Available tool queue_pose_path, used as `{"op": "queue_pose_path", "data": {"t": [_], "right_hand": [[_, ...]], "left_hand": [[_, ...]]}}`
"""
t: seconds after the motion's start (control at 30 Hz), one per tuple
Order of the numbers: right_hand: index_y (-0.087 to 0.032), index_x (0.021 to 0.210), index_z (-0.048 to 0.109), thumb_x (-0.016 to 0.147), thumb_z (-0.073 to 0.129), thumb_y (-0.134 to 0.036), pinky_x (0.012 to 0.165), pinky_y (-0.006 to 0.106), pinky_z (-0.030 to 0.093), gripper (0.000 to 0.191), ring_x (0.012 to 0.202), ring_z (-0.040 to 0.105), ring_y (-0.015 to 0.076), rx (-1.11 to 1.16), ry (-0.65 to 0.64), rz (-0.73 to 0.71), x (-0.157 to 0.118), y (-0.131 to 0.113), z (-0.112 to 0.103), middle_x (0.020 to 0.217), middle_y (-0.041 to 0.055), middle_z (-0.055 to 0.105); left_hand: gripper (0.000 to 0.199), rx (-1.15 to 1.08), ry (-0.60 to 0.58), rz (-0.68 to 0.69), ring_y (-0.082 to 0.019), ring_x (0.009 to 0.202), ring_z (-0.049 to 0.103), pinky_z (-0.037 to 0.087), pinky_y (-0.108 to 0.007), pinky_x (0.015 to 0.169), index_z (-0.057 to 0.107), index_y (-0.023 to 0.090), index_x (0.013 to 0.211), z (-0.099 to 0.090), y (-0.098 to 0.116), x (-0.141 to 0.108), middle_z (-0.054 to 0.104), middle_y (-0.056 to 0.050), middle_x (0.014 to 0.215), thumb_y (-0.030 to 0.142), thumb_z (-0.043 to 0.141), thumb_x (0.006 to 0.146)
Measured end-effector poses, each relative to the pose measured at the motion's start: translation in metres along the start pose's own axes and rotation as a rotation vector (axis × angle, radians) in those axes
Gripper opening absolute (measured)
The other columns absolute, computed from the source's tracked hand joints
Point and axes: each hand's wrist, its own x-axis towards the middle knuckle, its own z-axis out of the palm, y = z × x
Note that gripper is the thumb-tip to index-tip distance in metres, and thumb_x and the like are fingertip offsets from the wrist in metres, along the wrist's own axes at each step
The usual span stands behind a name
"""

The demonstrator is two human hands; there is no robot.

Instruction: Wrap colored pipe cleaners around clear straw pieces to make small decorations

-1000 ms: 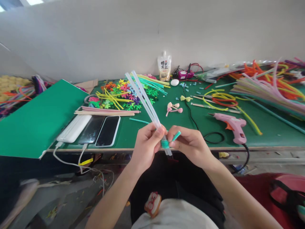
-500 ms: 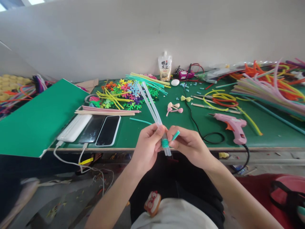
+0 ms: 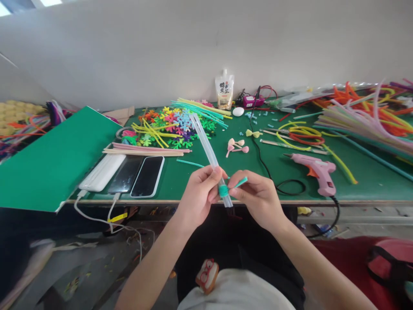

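Note:
Clear glue sticks (image 3: 205, 140) stand out tilted from my left hand (image 3: 201, 191), whose thumb and fingers are closed round them. A teal pipe cleaner (image 3: 223, 190) is coiled round the sticks near their lower ends. My right hand (image 3: 254, 193) pinches the pipe cleaner just right of the coil, and a short teal end pokes up past the fingers. Another thin teal length (image 3: 190, 163) runs out behind my left hand over the green table (image 3: 206, 196).
A pink glue gun (image 3: 314, 169) lies at the right, its cord over the table edge. Phones (image 3: 147, 177) and a white power bank (image 3: 102, 173) lie left. Behind are colourful pipe-cleaner shapes (image 3: 174, 125), pink pieces (image 3: 237, 146), scissors (image 3: 305, 137) and a pouch (image 3: 224, 91).
The clear sticks have drawn closer together at their upper ends. My right hand has shifted slightly right and down, and the teal end points more to the right.

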Motion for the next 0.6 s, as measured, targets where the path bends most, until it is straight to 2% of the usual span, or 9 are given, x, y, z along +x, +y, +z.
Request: {"op": "queue_pose_path", "data": {"t": [0.13, 0.23, 0.3, 0.37, 0.43, 0.53, 0.6], "right_hand": [[-0.017, 0.069, 0.059, 0.074, 0.065, -0.035, 0.052, 0.023, 0.037, 0.019, 0.059, 0.045, 0.0103, -0.034, -0.040, 0.004, 0.001, 0.000, 0.000, 0.063, -0.0003, 0.052], [-0.017, 0.072, 0.058, 0.075, 0.064, -0.034, 0.053, 0.022, 0.038, 0.018, 0.059, 0.045, 0.0094, -0.052, -0.070, 0.025, 0.003, 0.003, -0.004, 0.065, -0.0005, 0.051], [-0.018, 0.081, 0.058, 0.074, 0.065, -0.033, 0.059, 0.023, 0.041, 0.019, 0.066, 0.049, 0.0106, -0.029, -0.054, 0.012, 0.006, 0.005, -0.007, 0.075, 0.0009, 0.054], [-0.019, 0.096, 0.056, 0.073, 0.066, -0.035, 0.066, 0.024, 0.044, 0.030, 0.074, 0.051, 0.0119, 0.016, -0.032, -0.008, 0.011, 0.006, -0.011, 0.086, 0.0022, 0.054], [-0.019, 0.103, 0.055, 0.073, 0.064, -0.038, 0.064, 0.024, 0.044, 0.037, 0.072, 0.051, 0.0113, 0.007, -0.036, 0.020, 0.017, 0.007, -0.013, 0.084, 0.0015, 0.052], [-0.015, 0.091, 0.058, 0.076, 0.061, -0.038, 0.057, 0.022, 0.040, 0.028, 0.063, 0.048, 0.0101, -0.052, -0.058, 0.118, 0.026, 0.007, -0.013, 0.070, -0.0003, 0.051], [-0.014, 0.078, 0.057, 0.077, 0.059, -0.038, 0.053, 0.021, 0.037, 0.024, 0.059, 0.046, 0.0092, -0.064, -0.007, 0.133, 0.030, 0.009, -0.011, 0.064, -0.0010, 0.050]], "left_hand": [[0.034, 0.041, -0.001, -0.019, -0.002, 0.033, 0.019, 0.020, -0.016, 0.036, 0.054, 0.015, 0.064, -0.001, -0.001, 0.001, 0.025, 0.010, 0.034, 0.047, 0.064, 0.070], [0.034, 0.124, 0.030, 0.021, -0.003, 0.036, 0.019, 0.020, -0.018, 0.039, 0.054, 0.015, 0.063, -0.003, -0.002, 0.003, 0.024, 0.010, 0.038, 0.047, 0.062, 0.071], [0.033, 0.236, 0.042, 0.069, -0.004, 0.040, 0.021, 0.018, -0.019, 0.042, 0.055, 0.015, 0.063, -0.006, -0.002, 0.005, 0.028, 0.008, 0.043, 0.046, 0.061, 0.072], [0.031, 0.392, 0.018, 0.101, -0.005, 0.044, 0.026, 0.019, -0.020, 0.044, 0.058, 0.014, 0.065, -0.009, -0.002, 0.007, 0.036, 0.006, 0.049, 0.044, 0.060, 0.073], [0.030, 0.579, -0.043, 0.132, -0.008, 0.050, 0.032, 0.023, -0.021, 0.048, 0.059, 0.014, 0.066, -0.012, -0.002, 0.009, 0.042, 0.003, 0.056, 0.042, 0.059, 0.075], [0.028, 0.804, -0.149, 0.200, -0.011, 0.060, 0.040, 0.029, -0.022, 0.054, 0.059, 0.014, 0.065, -0.012, -0.006, 0.012, 0.048, -0.001, 0.067, 0.038, 0.057, 0.077], [0.026, 0.857, -0.181, 0.214, -0.011, 0.061, 0.041, 0.030, -0.022, 0.056, 0.056, 0.014, 0.067, -0.012, -0.010, 0.012, 0.048, 0.000, 0.067, 0.037, 0.053, 0.080]]}}
